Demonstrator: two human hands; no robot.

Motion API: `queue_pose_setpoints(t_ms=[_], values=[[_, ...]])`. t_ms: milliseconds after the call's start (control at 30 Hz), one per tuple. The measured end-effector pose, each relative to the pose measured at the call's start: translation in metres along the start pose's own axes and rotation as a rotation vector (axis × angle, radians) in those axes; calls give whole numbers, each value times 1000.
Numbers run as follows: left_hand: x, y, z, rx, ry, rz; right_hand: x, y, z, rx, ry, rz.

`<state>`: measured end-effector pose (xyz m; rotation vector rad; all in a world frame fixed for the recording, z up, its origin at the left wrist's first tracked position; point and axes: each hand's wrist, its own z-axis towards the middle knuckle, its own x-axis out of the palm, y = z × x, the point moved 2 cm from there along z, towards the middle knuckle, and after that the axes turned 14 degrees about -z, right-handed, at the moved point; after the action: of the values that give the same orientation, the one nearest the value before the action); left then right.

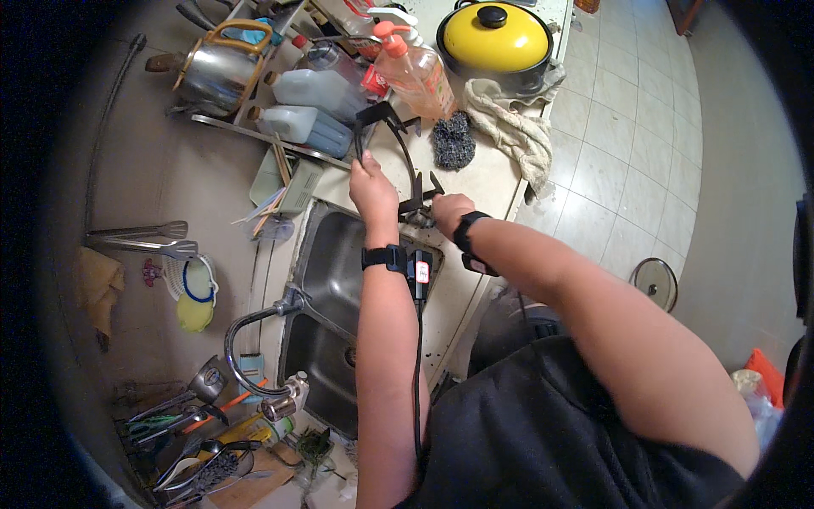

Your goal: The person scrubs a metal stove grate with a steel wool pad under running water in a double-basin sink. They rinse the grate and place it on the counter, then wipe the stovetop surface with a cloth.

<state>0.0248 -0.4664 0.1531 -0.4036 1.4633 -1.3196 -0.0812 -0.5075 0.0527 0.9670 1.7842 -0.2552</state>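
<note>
My left hand (375, 191) grips the side of a black metal pot support ring (407, 153) from a gas stove, tilted up above the counter beside the sink. My right hand (451, 210) is at the ring's near prongs, its fingers partly hidden, with a greyish scrubber (420, 217) under them that is hard to make out. A dark mesh scouring pad (453, 141) lies on the counter right of the ring. Behind it stands a pump bottle of orange liquid (416, 76), and a crumpled cream cloth (509, 124) lies to its right.
The double steel sink (331, 254) with its curved faucet (235, 343) lies left of my arms. A black pot with a yellow lid (496, 38) stands at the back right. Plastic jugs (305, 127) and a steel kettle (219, 73) are at the back left. Utensils (191, 439) crowd the lower left.
</note>
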Motion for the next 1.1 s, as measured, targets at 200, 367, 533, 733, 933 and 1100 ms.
queue_pose_setpoints(t_ms=[200,367,533,733,933,1100], values=[[-28,45,-7,-251,-184,-221,7,-4,-31,-521,204,-31],[-20,53,-28,-103,-206,-173,-3,12,-70,-485,219,-5],[-15,51,-43,-114,-271,-232,-7,3,-84,-188,204,220],[-11,24,-48,-39,-157,-111,16,1,-74,-220,121,160],[1,-9,-45,-14,-28,-11,9,-8,-77,-366,-38,-23],[7,-16,-44,-7,6,11,4,-11,-77,-322,38,25]])
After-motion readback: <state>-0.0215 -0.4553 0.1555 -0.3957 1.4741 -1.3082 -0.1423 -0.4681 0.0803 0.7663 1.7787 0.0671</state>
